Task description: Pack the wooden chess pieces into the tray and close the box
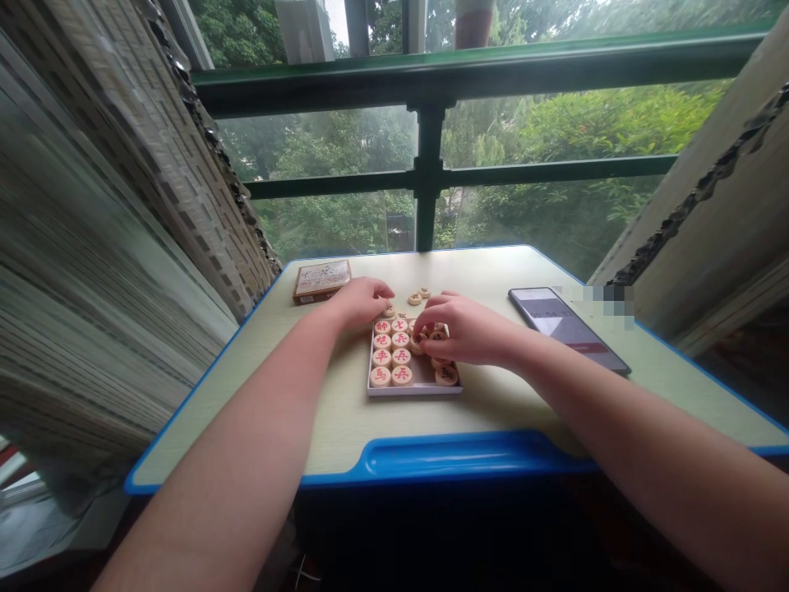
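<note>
A shallow open box of round wooden Chinese chess pieces lies on the small table. Two columns of pieces with red characters, such as one piece, fill its left side. My right hand reaches over the box's right part, thumb and fingers closed on a Chinese chess piece. It hides part of the pieces beneath it. Just beyond the box's far left corner, my left hand has its curled fingers on another Chinese chess piece. Two loose pieces lie on the table past the box.
A box lid with printed writing sits at the table's far left. On the right lies a phone showing a timer. The pale table has a blue rim and a front groove. Curtains and a green-framed window stand beyond.
</note>
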`<state>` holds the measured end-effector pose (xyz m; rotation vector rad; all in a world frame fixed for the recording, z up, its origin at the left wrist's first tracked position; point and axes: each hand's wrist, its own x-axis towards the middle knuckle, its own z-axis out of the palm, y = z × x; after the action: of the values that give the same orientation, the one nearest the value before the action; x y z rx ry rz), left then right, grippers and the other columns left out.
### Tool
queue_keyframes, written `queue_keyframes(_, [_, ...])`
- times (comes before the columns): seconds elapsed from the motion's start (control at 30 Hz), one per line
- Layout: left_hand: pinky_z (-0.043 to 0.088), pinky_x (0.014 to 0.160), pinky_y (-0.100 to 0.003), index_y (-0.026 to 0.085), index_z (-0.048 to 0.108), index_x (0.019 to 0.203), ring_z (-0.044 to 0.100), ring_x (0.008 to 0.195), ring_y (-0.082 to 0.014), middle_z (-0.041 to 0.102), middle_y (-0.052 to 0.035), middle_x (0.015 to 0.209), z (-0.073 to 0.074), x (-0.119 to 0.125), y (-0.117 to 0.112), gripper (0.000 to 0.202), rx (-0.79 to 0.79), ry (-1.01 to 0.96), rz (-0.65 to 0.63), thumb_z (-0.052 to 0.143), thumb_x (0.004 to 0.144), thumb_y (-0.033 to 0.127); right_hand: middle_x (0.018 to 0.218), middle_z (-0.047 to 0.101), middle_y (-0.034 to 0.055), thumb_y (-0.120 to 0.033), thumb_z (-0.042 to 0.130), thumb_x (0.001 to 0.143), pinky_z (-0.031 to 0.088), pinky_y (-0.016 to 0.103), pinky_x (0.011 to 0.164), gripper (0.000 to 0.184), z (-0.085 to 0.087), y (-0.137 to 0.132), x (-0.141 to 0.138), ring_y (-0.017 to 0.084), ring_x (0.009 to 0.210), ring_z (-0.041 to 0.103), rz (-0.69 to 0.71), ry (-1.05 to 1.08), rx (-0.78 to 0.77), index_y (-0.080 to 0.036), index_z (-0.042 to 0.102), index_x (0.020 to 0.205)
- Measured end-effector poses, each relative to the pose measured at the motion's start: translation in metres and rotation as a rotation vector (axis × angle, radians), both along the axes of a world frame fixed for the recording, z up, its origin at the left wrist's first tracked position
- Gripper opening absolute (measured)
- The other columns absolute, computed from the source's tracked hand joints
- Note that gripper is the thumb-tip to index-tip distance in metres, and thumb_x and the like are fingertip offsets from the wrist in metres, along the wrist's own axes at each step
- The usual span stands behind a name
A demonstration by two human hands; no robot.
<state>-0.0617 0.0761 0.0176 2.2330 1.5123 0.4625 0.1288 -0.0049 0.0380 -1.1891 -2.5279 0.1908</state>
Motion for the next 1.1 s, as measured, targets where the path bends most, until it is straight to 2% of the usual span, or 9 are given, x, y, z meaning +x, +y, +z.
queue_keyframes(0.3, [0.046,0.083,-0.024,0.017,0.068,0.100,0.061,0.092,-0.0170,0.068,-0.0038,0.101,-0.001,0.000,0.001,0.033,-0.002,-0.035,-0.015,0.053,0.071,0.021,0.080,0.063,0.0047,-0.023,0.060,0.072,0.040,0.030,0.077,0.014,0.001,0.001,0.001,0.019,0.081,0.055,-0.017,0.042,-0.008,-0.019,0.070,0.082])
queue_keyframes(0.5, [0.046,0.079,-0.025,0.022,0.069,0.099,0.061,0.087,-0.0183,0.068,-0.0038,0.103,0.001,-0.002,0.000,0.031,-0.010,0.095,-0.025,0.056,0.072,0.029,0.085,0.063,0.0061,-0.019,0.053,0.074,0.041,0.032,0.079,0.021,-0.007,0.019,0.011,0.021,0.087,0.053,-0.260,0.135,0.086,-0.018,0.069,0.088])
queue_keyframes(0.6, [0.046,0.080,-0.026,0.022,0.069,0.100,0.061,0.088,-0.0192,0.067,-0.0043,0.104,0.001,-0.005,0.002,0.032,-0.015,0.120,-0.037,0.056,0.073,0.033,0.098,0.064,0.0080,-0.016,0.050,0.076,0.040,0.034,0.086,0.028,-0.016,0.030,0.014,0.022,0.095,0.052,-0.336,0.122,0.084,-0.018,0.068,0.096])
queue_keyframes(0.77, [0.043,0.089,-0.026,0.019,0.069,0.100,0.058,0.097,-0.0200,0.065,-0.0075,0.110,0.000,-0.005,0.005,0.031,0.115,0.150,-0.044,0.051,0.076,0.026,0.126,0.056,0.0030,-0.014,0.040,0.084,0.031,0.034,0.103,0.038,-0.031,0.047,0.013,0.020,0.117,0.045,-0.253,0.067,-0.045,-0.021,0.063,0.114])
queue_keyframes(0.87, [0.044,0.086,-0.026,0.018,0.070,0.096,0.059,0.094,-0.0199,0.065,-0.0074,0.106,0.001,-0.003,0.003,0.029,0.115,0.131,-0.071,0.051,0.075,0.027,0.125,0.057,0.0045,-0.021,0.039,0.088,0.030,0.032,0.104,0.036,-0.032,0.050,0.011,0.018,0.119,0.046,-0.213,0.051,-0.081,-0.019,0.062,0.116])
queue_keyframes(0.97, [0.046,0.081,-0.027,0.018,0.070,0.094,0.060,0.089,-0.0204,0.066,-0.0077,0.102,0.001,-0.002,0.001,0.031,0.107,0.120,-0.084,0.053,0.074,0.035,0.119,0.061,0.0057,-0.026,0.039,0.089,0.032,0.034,0.102,0.034,-0.030,0.050,0.012,0.020,0.113,0.050,-0.202,0.040,-0.042,-0.019,0.066,0.109])
queue_keyframes(1.1, [0.046,0.080,-0.028,0.017,0.069,0.095,0.060,0.088,-0.0207,0.064,-0.0093,0.103,0.000,-0.004,0.002,0.033,0.146,0.143,-0.080,0.055,0.073,0.038,0.111,0.064,0.0096,-0.025,0.042,0.087,0.037,0.034,0.096,0.031,-0.032,0.052,0.019,0.021,0.104,0.055,-0.291,0.037,0.001,-0.016,0.069,0.099])
